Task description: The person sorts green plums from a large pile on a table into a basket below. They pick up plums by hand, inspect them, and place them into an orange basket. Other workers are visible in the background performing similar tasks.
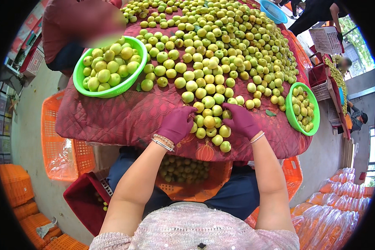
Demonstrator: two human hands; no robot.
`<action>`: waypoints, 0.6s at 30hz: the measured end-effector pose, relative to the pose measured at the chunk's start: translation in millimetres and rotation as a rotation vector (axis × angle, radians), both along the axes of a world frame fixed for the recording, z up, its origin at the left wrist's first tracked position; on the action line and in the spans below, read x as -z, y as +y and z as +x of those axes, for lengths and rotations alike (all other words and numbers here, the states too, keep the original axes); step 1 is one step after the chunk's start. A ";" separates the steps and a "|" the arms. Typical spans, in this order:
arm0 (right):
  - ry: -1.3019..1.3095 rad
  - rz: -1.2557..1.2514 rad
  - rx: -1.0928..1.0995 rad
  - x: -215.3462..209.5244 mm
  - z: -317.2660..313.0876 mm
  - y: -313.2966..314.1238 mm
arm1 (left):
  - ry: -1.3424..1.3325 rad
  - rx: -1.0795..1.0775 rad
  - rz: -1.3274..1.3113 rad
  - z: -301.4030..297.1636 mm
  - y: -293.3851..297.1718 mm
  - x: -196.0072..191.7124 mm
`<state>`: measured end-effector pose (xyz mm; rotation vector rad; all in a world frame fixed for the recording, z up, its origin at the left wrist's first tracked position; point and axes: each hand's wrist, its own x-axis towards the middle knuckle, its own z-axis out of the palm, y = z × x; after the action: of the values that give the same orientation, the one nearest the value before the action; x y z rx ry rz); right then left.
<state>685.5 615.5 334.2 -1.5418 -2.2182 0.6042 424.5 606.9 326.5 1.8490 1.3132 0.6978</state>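
Observation:
Yellow-green round fruits [209, 121], like small apples or jujubes, lie in a narrow cluster near the table's front edge. My left hand [176, 124], in a maroon glove, rests against the cluster's left side with its fingers curved and apart. From the right side, my right hand [242, 121], gloved alike, touches the fruits with thumb and forefinger spread. Neither hand appears to grip a fruit, though some fingertips are partly hidden. A large heap of the same fruits [233, 37] spreads behind, over a maroon patterned quilted cloth [125, 114].
Green baskets of fruit stand at the left [78, 79] and right [314, 104]. An orange crate [196, 193] with fruit sits below, between my legs. Orange crates [54, 137] stand beside the table. A person in maroon [66, 29] is at the far left; others work at the right.

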 end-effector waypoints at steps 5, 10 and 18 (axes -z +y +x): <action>-0.188 0.004 0.089 -7.2 -22.6 5.3 | 0.075 -0.004 0.012 7.6 -7.8 -8.9; -0.180 0.182 0.204 11.3 -39.2 2.4 | 0.188 0.038 0.178 18.0 -17.0 5.3; -0.138 0.154 0.246 17.4 -47.3 1.7 | 0.284 0.030 0.270 19.7 -27.1 2.9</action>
<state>638.2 617.2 316.8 -1.7837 -2.0697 0.2548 444.2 579.8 323.6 2.2469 1.4198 0.6380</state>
